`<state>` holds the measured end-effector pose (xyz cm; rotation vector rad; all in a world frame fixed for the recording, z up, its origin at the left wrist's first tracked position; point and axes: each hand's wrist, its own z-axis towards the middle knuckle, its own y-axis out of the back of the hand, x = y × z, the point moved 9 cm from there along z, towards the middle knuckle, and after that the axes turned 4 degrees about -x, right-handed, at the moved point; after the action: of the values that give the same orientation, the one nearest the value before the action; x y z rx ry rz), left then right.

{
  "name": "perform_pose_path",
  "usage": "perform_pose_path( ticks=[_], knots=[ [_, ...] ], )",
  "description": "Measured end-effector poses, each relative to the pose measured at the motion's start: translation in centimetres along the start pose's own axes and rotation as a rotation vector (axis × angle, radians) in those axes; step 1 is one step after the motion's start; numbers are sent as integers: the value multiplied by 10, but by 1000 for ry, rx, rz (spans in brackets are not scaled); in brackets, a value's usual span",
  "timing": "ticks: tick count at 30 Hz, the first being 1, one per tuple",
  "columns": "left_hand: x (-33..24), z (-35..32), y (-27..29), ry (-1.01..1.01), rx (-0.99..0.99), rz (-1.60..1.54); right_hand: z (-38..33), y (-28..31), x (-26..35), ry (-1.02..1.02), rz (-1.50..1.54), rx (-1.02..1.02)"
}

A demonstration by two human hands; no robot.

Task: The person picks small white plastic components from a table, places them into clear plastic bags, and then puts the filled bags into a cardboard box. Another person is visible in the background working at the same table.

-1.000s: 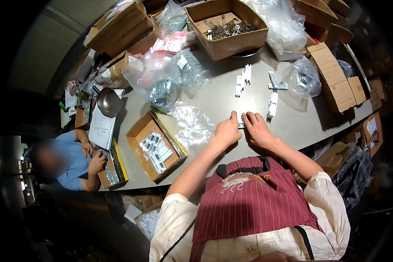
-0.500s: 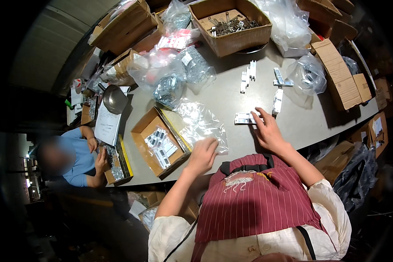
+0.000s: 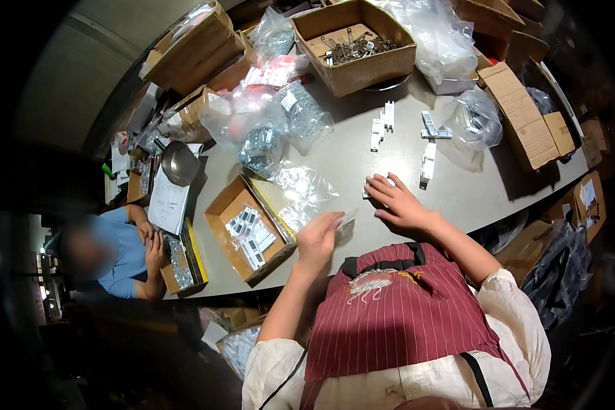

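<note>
My left hand (image 3: 319, 236) pinches a small clear plastic bag (image 3: 346, 217) near the table's front edge, beside a pile of clear bags (image 3: 301, 190). My right hand (image 3: 398, 202) lies flat with fingers spread on a small white metal part (image 3: 367, 193) on the grey table (image 3: 348, 154). Further back lie more white parts in small groups (image 3: 381, 125), (image 3: 428, 160).
An open cardboard box of packed parts (image 3: 247, 229) stands left of my hands. A large box of dark metal pieces (image 3: 354, 42) sits at the back, with filled plastic bags (image 3: 270, 126), (image 3: 473, 119) and more cartons (image 3: 523, 113) around. Another person in blue (image 3: 126, 249) works at the left.
My left hand left the part, swung left to the bag pile and came back holding a small clear bag. My right hand stayed on the white part.
</note>
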<state>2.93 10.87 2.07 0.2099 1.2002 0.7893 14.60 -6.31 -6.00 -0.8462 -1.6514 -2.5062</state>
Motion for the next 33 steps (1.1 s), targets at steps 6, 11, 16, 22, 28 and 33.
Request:
perform_pose_path(
  ticks=[6,11,16,22,28,33],
  knots=[
    [-21,-3,0,153,-36,51,7,76,34,-48,382,-331],
    [-39,-1,-26,-42,70,107,4,75,88,115,281,-116],
    [-42,-9,-39,-121,113,292,-4,66,94,133,255,16],
    [-54,7,-25,-221,-129,358,-4,61,95,100,283,12],
    [40,-33,-66,357,44,-144,22,39,21,-361,42,-134],
    [54,-41,-76,486,-16,-210,34,11,-10,-718,-451,265]
  ],
)
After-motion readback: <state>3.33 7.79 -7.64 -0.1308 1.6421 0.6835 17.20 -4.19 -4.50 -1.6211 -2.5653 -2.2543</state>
